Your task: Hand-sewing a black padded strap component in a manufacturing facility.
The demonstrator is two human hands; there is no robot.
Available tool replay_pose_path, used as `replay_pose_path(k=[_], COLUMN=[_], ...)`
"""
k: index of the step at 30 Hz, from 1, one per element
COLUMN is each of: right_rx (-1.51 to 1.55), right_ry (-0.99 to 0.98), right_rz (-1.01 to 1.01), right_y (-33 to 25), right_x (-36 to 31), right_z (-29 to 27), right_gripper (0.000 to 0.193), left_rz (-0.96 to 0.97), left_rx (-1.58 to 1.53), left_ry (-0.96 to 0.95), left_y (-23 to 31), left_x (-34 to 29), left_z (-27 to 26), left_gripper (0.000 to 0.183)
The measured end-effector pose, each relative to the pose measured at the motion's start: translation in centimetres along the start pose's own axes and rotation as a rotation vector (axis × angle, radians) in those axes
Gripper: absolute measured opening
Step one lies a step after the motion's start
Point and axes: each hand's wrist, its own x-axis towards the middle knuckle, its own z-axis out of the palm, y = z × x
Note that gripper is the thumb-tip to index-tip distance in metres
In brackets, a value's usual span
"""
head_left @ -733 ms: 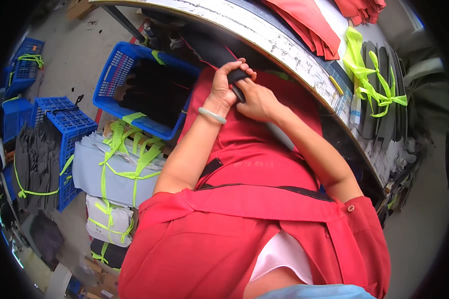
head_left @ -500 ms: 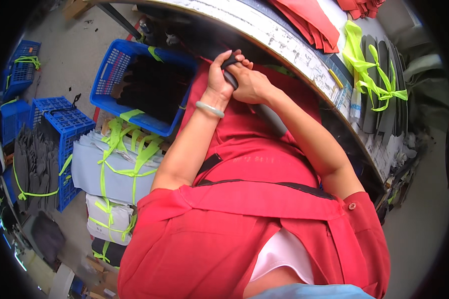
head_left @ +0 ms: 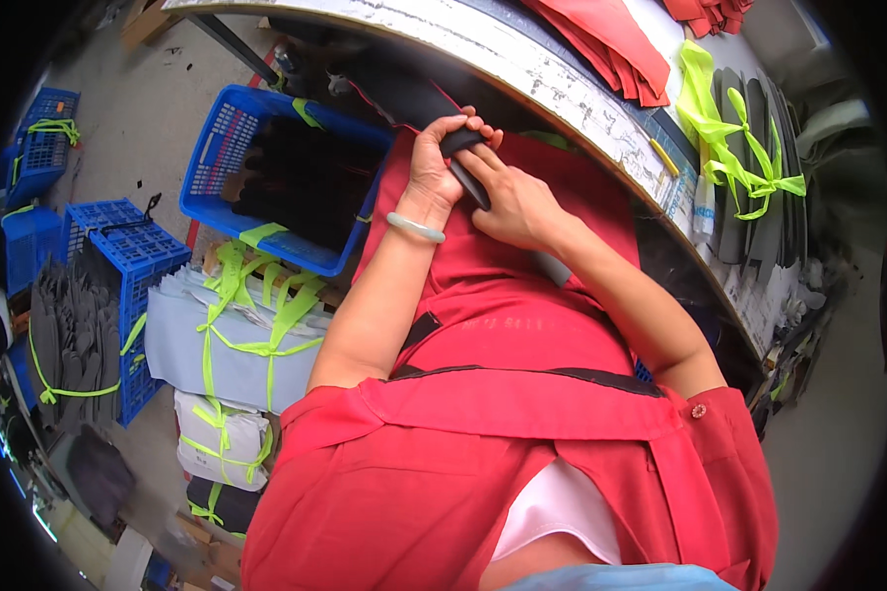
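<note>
In front of my apron, by the table edge, my left hand [head_left: 434, 167] wraps its fingers round a black piece of soft-looking material [head_left: 471, 183]. My right hand [head_left: 517, 205] meets it there, its fingers pressed onto the same piece from the other side. The material seems bent or folded between the two hands; its full shape is hidden. To the left stands a blue plastic basket [head_left: 203, 203] with dark cut pieces [head_left: 296, 182] lying in it.
A worktable [head_left: 552, 96] curves past on the right, with red fabric pieces [head_left: 611, 49] and a bundle of dark strips [head_left: 759, 167] tied with yellow-green ribbon. Tied stacks of pale sheets [head_left: 182, 330] and another blue crate [head_left: 153, 246] stand at left.
My right hand has shifted slightly down and right along the black piece, and more of it shows between the hands. My left hand keeps its grip nearly in place.
</note>
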Motion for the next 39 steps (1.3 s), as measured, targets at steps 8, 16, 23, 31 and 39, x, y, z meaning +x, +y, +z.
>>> replay_pose_path(k=[8, 16, 23, 31, 39], right_rx=[-0.013, -0.037, -0.052, -0.07, -0.196], right_ry=[-0.161, -0.219, -0.065, -0.046, -0.198], right_rz=[0.072, 0.155, 0.05, 0.056, 0.109], right_y=[0.6, 0.3, 0.5, 1.4, 1.0], right_x=[3.3, 3.1, -1.3, 1.2, 4.3], right_z=[-1.5, -0.9, -0.3, -0.8, 0.7], right_gripper=[0.066, 0.038, 0.058, 0.061, 0.046], left_rz=[-0.081, 0.057, 0.007, 0.028, 0.028], left_rx=[-0.036, 0.148, 0.089, 0.174, 0.092], left_ry=[-0.155, -0.003, -0.019, 0.033, 0.013], left_y=[0.1, -0.3, -0.3, -1.2, -0.1], left_x=[0.0, 0.3, -0.5, -0.6, 0.9], left_z=[0.0, 0.3, 0.1, 1.1, -0.2], left_gripper=[0.027, 0.011, 0.012, 0.031, 0.015])
